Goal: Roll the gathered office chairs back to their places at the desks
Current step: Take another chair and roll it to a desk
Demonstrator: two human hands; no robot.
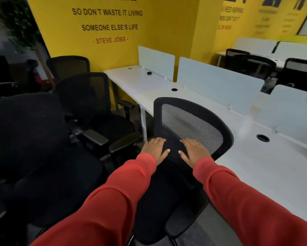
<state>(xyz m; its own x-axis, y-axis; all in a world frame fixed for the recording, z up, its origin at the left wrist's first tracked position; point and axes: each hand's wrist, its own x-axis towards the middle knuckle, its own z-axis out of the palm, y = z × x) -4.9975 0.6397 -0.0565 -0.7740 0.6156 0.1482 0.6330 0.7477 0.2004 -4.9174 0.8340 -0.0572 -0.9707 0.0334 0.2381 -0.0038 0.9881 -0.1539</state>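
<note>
Grip is only flat palms, the left hand [155, 150] and right hand [195, 151] pressing with straight fingers on the chair [191, 125], which stands backrest-first against the table [255, 166], so a push may slip, swivel it, or bump the other chairs [89, 103] just beside it.

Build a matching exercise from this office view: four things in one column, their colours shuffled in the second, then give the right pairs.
Column A
1. mesh-back chair
2. wall
3. desk
4. sleeve

Column B
a. white
b. red
c. black
d. yellow

Pairs: 1-c, 2-d, 3-a, 4-b
</note>
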